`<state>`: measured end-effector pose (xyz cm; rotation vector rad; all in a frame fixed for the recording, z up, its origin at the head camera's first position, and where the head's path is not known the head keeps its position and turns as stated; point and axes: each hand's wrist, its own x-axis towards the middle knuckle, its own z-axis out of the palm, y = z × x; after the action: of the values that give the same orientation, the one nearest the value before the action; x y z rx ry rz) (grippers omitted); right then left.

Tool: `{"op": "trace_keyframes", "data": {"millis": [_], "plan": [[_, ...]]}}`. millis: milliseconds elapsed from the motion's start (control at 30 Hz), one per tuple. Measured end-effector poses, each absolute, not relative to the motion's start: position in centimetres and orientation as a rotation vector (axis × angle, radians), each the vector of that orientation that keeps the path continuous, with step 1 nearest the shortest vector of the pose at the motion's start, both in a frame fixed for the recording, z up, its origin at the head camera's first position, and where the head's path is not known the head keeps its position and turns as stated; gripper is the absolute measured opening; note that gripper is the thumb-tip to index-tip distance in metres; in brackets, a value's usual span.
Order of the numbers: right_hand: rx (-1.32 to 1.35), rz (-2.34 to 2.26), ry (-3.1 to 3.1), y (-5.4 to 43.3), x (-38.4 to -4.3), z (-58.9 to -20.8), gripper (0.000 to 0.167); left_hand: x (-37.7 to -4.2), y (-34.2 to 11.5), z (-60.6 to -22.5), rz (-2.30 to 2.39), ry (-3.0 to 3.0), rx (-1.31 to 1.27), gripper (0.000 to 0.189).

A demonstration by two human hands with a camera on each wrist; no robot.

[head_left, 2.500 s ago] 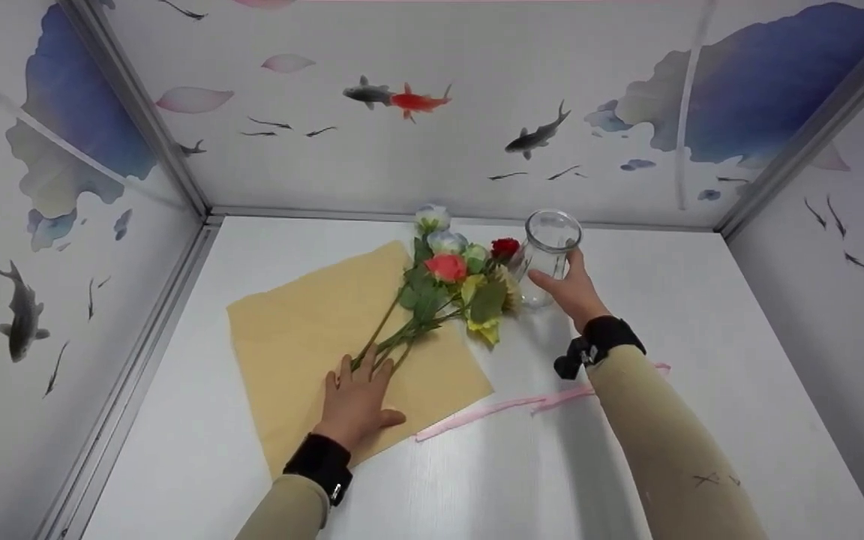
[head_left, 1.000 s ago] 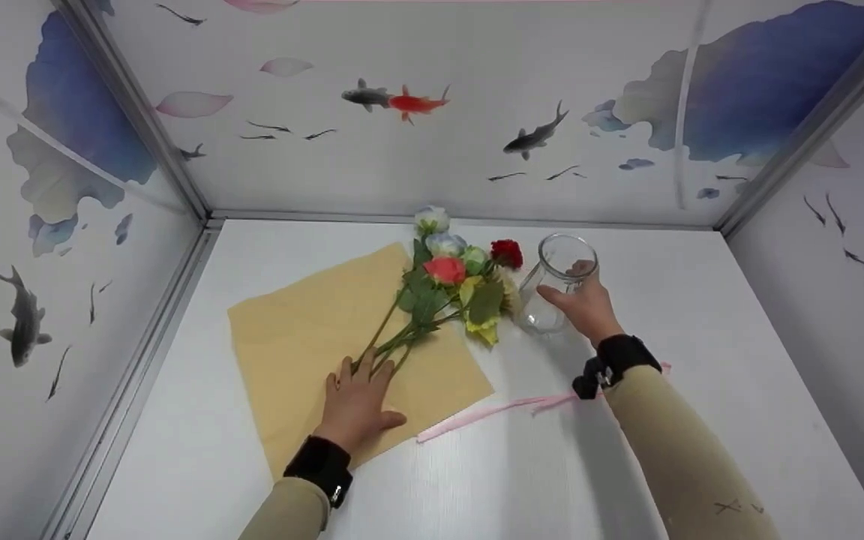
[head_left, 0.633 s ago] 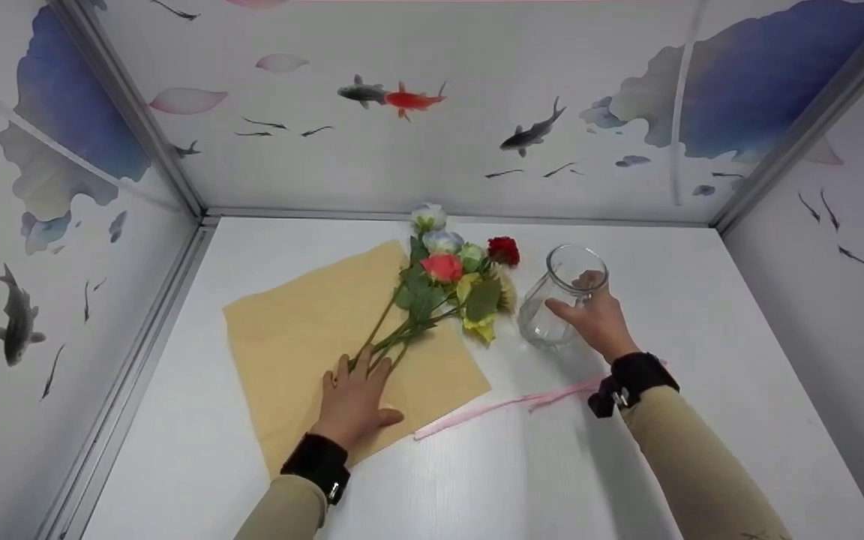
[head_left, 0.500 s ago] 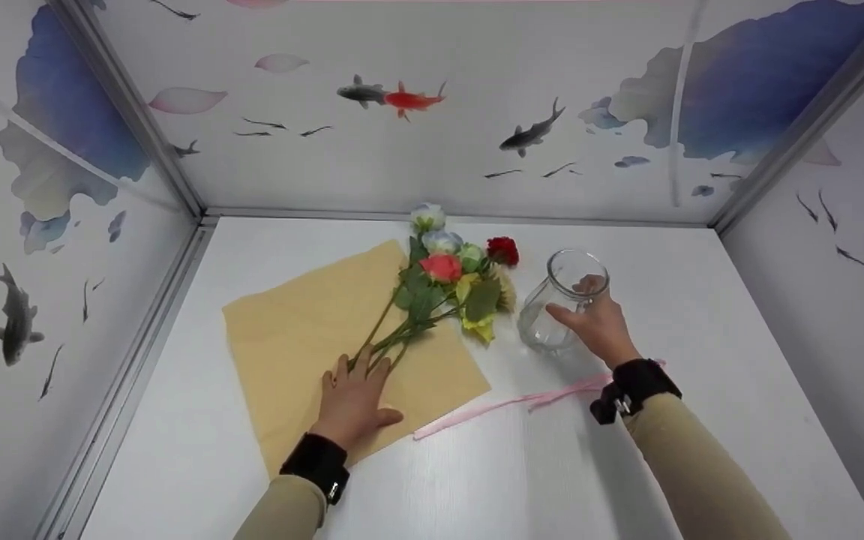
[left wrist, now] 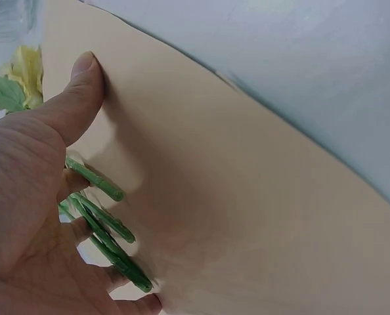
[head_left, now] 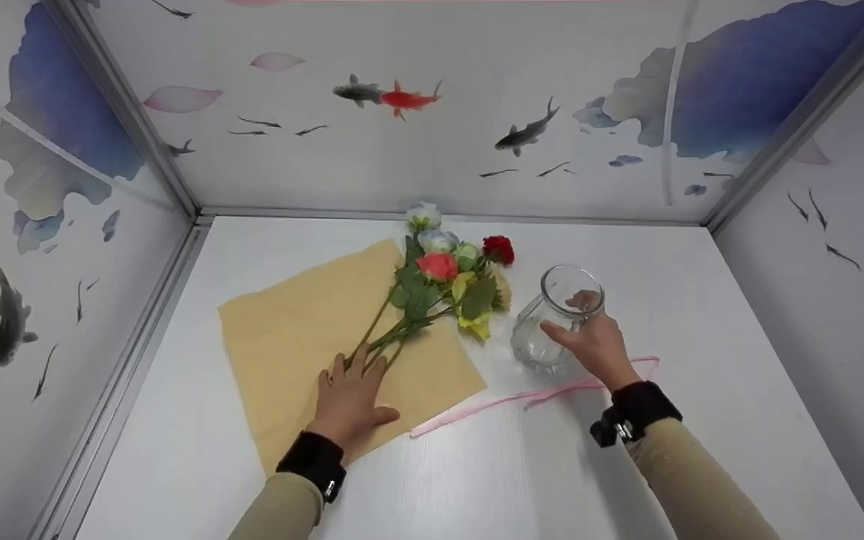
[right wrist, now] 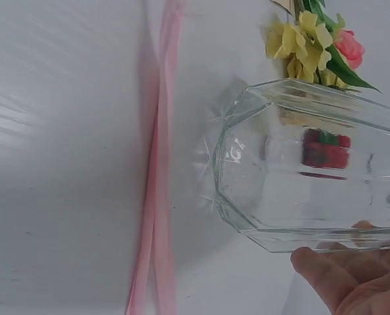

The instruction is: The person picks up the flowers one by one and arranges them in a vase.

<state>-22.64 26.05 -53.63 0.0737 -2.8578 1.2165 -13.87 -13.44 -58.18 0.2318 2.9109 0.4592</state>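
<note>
A clear glass vase (head_left: 535, 343) with a faceted base is to the right of the flowers, and my right hand (head_left: 597, 341) grips it near the neck. The right wrist view shows its base (right wrist: 238, 174) close to the pink ribbon (right wrist: 157, 177). My left hand (head_left: 349, 405) rests with spread fingers over the flower stems (head_left: 394, 335) on a sheet of tan paper (head_left: 289, 319). Below the palm, the cut stem ends (left wrist: 119, 259) show in the left wrist view. The blooms (head_left: 438, 265) are red, coral, pale blue and yellow, and extend past the paper's right edge.
The pink ribbon (head_left: 477, 409) lies across the white table (head_left: 492, 480), passing under the right wrist. Panels with painted fish enclose the table at the back wall (head_left: 432, 165), the left wall (head_left: 64, 285) and the right wall (head_left: 844, 225).
My right hand has brought the vase from the back beside the blooms toward the person, leaving a gap to the red flower. The left hand, stems and paper stay in place.
</note>
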Motion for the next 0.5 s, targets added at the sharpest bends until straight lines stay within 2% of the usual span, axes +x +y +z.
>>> {"op": "trace_keyframes", "data": {"millis": [500], "plan": [[0.129,1.192,-2.808,24.5,-19.8,-54.3,0.071,-13.8,-13.4,-58.3,0.460,2.919,0.239,0.091]]}}
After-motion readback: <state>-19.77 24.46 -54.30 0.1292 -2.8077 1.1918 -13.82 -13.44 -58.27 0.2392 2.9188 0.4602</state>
